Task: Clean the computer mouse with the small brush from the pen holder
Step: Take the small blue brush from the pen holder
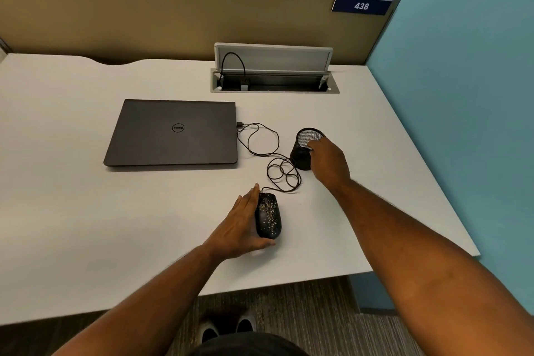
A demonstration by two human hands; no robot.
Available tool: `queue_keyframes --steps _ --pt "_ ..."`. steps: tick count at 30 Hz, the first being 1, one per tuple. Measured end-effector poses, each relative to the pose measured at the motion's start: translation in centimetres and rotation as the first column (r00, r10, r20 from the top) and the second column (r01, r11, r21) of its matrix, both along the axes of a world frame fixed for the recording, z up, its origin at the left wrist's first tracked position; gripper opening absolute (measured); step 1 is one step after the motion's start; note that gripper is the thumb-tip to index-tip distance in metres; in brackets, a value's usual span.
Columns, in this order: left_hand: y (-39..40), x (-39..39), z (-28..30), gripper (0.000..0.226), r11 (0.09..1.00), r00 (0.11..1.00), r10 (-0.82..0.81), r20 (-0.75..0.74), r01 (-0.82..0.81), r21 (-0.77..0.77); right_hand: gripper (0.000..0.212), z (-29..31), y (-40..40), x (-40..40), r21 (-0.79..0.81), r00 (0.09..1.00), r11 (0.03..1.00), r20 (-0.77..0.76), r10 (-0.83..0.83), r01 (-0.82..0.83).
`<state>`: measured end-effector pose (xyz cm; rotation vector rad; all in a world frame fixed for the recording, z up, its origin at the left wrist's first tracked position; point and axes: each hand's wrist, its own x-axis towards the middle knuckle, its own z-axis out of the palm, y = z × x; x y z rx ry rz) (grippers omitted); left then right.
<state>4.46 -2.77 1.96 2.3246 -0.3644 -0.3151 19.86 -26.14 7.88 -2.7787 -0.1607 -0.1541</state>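
the black corded computer mouse (268,216), speckled with pale crumbs, is seen near the front of the white desk (86,225). it is steadied by the left hand (241,225), whose grip is wide, straight fingers laid along its left side. the right hand (328,159) is placed at the rim of the black mesh pen holder (307,142); its grip cannot be told.

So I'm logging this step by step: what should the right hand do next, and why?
Probably lift the small brush out of the pen holder. The right hand is at its rim, fingers reaching in, though no brush shows and its grip is hidden. The mouse is speckled with crumbs, and the left hand already rests flat against its side, steadying it.
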Motion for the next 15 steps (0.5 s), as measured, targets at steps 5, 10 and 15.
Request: queue_keyframes --steps 5,10,15 --pt "0.0 0.1 0.3 0.136 1.000 1.000 -0.001 0.000 0.001 -0.001 0.023 0.0 0.1 0.4 0.017 1.000 1.000 -0.018 -0.023 0.023" --pt "0.2 0.0 0.3 0.137 1.000 1.000 0.001 -0.005 -0.001 0.000 0.022 0.5 0.3 0.3 0.020 0.997 0.997 0.004 -0.074 0.074" --pt "0.4 -0.2 0.2 0.137 1.000 1.000 -0.014 -0.008 0.014 -0.003 0.020 1.4 0.3 0.0 0.056 0.993 0.994 0.068 -0.097 0.094"
